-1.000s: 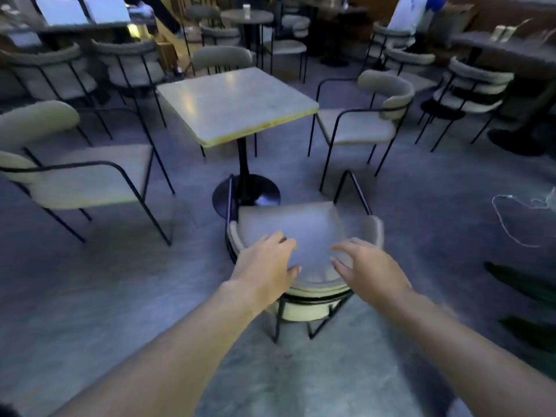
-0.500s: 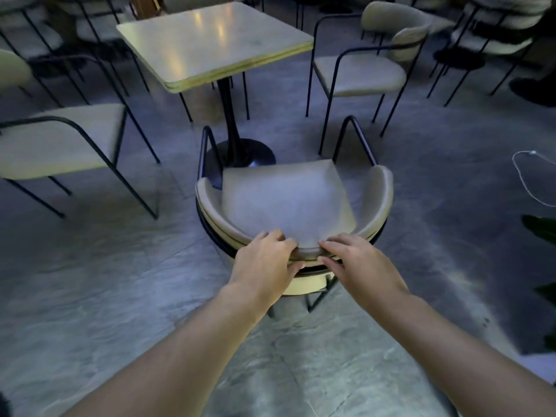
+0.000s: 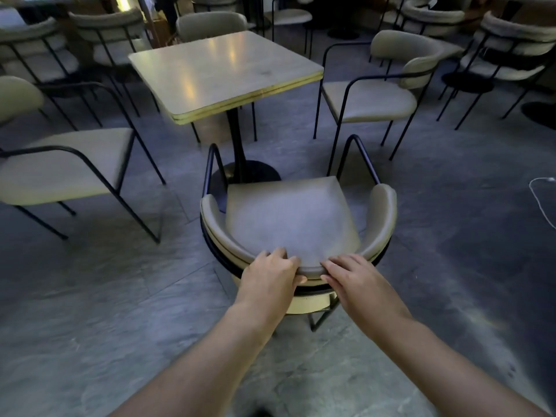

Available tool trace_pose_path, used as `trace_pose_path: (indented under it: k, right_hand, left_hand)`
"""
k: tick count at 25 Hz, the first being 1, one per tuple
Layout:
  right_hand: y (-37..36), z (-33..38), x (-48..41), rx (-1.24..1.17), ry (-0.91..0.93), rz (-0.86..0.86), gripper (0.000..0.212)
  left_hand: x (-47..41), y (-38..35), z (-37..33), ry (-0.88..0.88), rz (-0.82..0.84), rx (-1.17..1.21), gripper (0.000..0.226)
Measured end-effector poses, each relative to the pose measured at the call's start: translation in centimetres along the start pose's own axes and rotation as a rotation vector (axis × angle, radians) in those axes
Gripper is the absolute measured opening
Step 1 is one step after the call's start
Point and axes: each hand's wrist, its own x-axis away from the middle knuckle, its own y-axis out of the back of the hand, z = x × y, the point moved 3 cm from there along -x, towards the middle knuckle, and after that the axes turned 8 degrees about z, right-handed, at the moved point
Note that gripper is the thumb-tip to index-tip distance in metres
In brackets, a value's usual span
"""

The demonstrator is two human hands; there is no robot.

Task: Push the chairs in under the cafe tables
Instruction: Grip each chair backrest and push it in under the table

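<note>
A beige padded chair (image 3: 288,218) with a curved backrest and black metal frame stands right in front of me, facing a square light-topped cafe table (image 3: 222,70) on a black pedestal. The chair's front legs reach the pedestal's round base; its seat is outside the tabletop. My left hand (image 3: 269,275) and my right hand (image 3: 352,278) both grip the top of the backrest, side by side, fingers curled over its rim.
One chair (image 3: 63,167) stands pulled out left of the table, another (image 3: 373,97) to its right, a third (image 3: 210,25) behind it. More chairs and tables fill the back. A white cable (image 3: 541,200) lies on the grey floor at right.
A second ago my hands hovered open above the backrest; they came down and closed on it. The table and chair look nearer and larger now.
</note>
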Motion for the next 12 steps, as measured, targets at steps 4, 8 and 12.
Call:
trace_pose_path:
  k: [4,8,12]
  right_hand:
    - [-0.4,-1.8,-5.0,0.02,0.001,-0.009,0.022]
    - [-0.9,-2.8,-9.1,0.029,-0.001,-0.025,0.022]
    - [-1.5,-3.0,-11.2,0.035,-0.009,-0.007,0.024]
  left_hand:
    - [-4.7,1.3,1.8,-0.001,-0.024,0.005,0.027]
    - [-8.5,2.0,3.9,-0.002,-0.048,0.004,0.026]
    - [-10.1,2.0,5.3,-0.006,-0.069,0.007,0.025]
